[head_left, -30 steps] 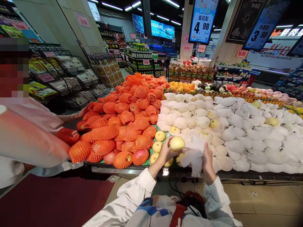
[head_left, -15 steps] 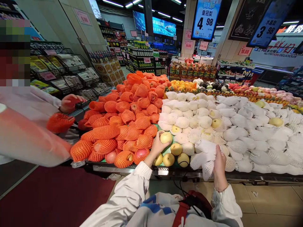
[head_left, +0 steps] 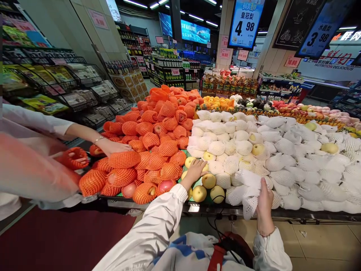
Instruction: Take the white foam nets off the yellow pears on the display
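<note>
My left hand [head_left: 194, 173] lies over bare yellow pears at the front of the display, fingers stretched out and apart. Its fingertips touch or hover just above a pear that is partly hidden beneath them. Other bare pears, such as one yellow pear [head_left: 199, 193] by the front edge, sit around the hand on green matting. My right hand [head_left: 265, 207] is closed on several white foam net sleeves [head_left: 248, 184], which look limp and hang over the front rim. Behind it spread rows of pears in white foam nets [head_left: 242, 148].
Fruit in orange foam nets [head_left: 158, 143] is heaped left of the pears. At far left a co-worker's hand [head_left: 115, 146] reaches into that heap, beside an orange net [head_left: 73, 158]. A metal front edge [head_left: 194, 207] borders the display. Price screens [head_left: 245, 24] hang above.
My left hand has let go of the pear it held and its fingers have straightened. My right hand keeps the sleeves. The co-worker's hand has moved right onto the orange-netted fruit.
</note>
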`<control>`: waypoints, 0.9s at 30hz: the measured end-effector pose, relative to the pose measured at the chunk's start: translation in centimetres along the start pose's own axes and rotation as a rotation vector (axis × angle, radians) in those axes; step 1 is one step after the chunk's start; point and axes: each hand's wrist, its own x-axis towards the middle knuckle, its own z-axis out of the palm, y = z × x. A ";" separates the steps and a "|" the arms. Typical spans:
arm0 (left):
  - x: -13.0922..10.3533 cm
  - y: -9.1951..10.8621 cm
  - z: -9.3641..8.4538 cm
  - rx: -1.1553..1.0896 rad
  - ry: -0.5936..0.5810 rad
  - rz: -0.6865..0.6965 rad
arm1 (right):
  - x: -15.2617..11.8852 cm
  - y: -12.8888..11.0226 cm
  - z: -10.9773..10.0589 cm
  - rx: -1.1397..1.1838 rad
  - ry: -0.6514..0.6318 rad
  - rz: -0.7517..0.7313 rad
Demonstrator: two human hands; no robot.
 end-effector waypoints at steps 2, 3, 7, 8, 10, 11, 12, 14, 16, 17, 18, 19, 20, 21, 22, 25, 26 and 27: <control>-0.4 0.3 0.2 0.025 -0.010 -0.024 | 0.0 0.0 -0.1 -0.016 0.009 0.008; -0.6 0.4 0.3 0.033 -0.013 -0.038 | 0.0 0.1 -0.1 -0.025 0.013 0.010; -1.2 0.8 0.0 0.029 -0.034 -0.077 | -0.1 -0.1 0.2 -0.039 0.012 -0.010; -1.3 1.2 -0.3 0.031 -0.036 -0.091 | -0.1 -0.3 0.3 -0.048 0.008 -0.029; -1.5 2.7 -1.0 0.008 -0.003 -0.120 | 0.0 -0.9 0.5 -0.110 -0.027 -0.093; -1.8 3.9 -1.4 -0.050 0.026 -0.117 | 0.0 -1.1 0.5 -0.168 -0.079 -0.141; -2.1 5.3 -1.8 -0.150 0.051 -0.101 | -0.1 -1.3 0.6 -0.240 -0.168 -0.190; -3.2 8.7 -2.4 -0.515 0.027 -0.012 | -0.7 -1.1 0.6 -0.368 -0.402 -0.264; -4.5 12.1 -2.7 -0.950 -0.167 0.021 | -2.2 0.0 0.6 -0.384 -0.539 -0.272; -5.2 13.6 -2.6 -1.143 -0.303 0.001 | -3.1 0.7 0.6 -0.346 -0.545 -0.259; -5.9 14.9 -2.5 -1.319 -0.438 -0.041 | -4.0 1.5 0.5 -0.295 -0.524 -0.250; -6.5 15.8 -2.4 -1.454 -0.560 -0.090 | -5.0 2.2 0.5 -0.250 -0.512 -0.252; -7.1 16.6 -2.2 -1.551 -0.652 -0.134 | -5.8 2.8 0.4 -0.215 -0.528 -0.269; -7.5 17.1 -2.0 -1.609 -0.703 -0.176 | -6.5 3.1 0.4 -0.191 -0.574 -0.303; -7.8 17.4 -1.9 -1.629 -0.715 -0.212 | -7.0 3.2 0.5 -0.180 -0.631 -0.347; -8.2 17.7 -1.6 -1.570 -0.562 -0.299 | -7.2 2.3 0.8 -0.215 -0.761 -0.509; -8.2 17.6 -1.6 -1.535 -0.483 -0.333 | -7.0 1.9 0.9 -0.242 -0.777 -0.562; -8.3 17.4 -1.7 -1.506 -0.410 -0.368 | -6.7 1.6 1.0 -0.270 -0.788 -0.609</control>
